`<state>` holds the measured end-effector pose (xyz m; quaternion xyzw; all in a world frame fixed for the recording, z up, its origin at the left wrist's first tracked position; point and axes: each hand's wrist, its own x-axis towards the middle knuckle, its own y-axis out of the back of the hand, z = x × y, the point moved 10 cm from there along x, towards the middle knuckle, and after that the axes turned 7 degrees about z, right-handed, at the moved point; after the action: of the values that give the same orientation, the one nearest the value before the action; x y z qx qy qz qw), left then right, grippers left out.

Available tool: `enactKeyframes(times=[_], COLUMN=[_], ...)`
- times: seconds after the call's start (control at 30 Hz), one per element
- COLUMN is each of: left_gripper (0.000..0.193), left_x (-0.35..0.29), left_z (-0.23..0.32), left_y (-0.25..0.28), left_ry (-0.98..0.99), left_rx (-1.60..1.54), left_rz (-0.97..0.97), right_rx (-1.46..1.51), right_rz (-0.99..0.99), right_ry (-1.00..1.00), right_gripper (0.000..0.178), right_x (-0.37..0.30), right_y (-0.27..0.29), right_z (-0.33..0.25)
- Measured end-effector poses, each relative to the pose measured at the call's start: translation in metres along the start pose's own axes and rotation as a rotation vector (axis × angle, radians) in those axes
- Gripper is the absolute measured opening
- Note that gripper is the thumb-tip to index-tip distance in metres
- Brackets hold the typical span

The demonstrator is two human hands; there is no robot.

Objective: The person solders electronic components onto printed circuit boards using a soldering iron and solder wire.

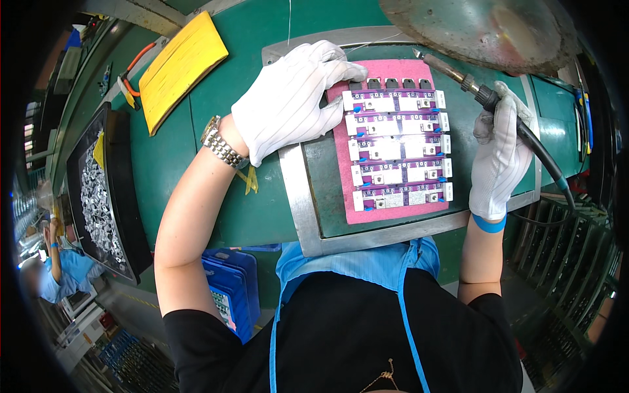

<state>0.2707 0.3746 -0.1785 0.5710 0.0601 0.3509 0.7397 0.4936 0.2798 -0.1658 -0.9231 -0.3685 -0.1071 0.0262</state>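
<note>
My left hand, in a white glove, rests at the upper left corner of a pink foam pad. Its thumb and forefinger curl in beside the leftmost black component; what they grip, if anything, is hidden. On the pad lie several purple circuit boards in a stacked column, with white metal blocks and blue parts. Black components stick out along the top edge. My gloved right hand holds a soldering iron, its tip pointing up and left, beyond the pad's upper right corner and apart from the boards.
A metal frame surrounds the pad on the green bench. A round, stained metal disc hangs over the far right. Left are a yellow board, orange-handled pliers and a black tray of small metal parts. Another person sits far left.
</note>
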Motion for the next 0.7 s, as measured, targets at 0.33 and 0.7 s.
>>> enactKeyframes(times=[0.33,0.7], left_gripper=[0.038,0.043], left_x=[-0.001,0.025], left_z=[0.003,0.005], left_y=[0.003,-0.001], left_ry=[0.005,-0.081], left_rx=[-0.025,-0.005], left_rz=[-0.013,0.001], right_rx=[0.023,0.100], right_rz=[-0.059,-0.065], right_ry=[-0.039,-0.050], right_gripper=[0.029,0.027], right_x=[-0.003,0.002], right_y=[0.001,0.000], right_z=[0.008,0.009])
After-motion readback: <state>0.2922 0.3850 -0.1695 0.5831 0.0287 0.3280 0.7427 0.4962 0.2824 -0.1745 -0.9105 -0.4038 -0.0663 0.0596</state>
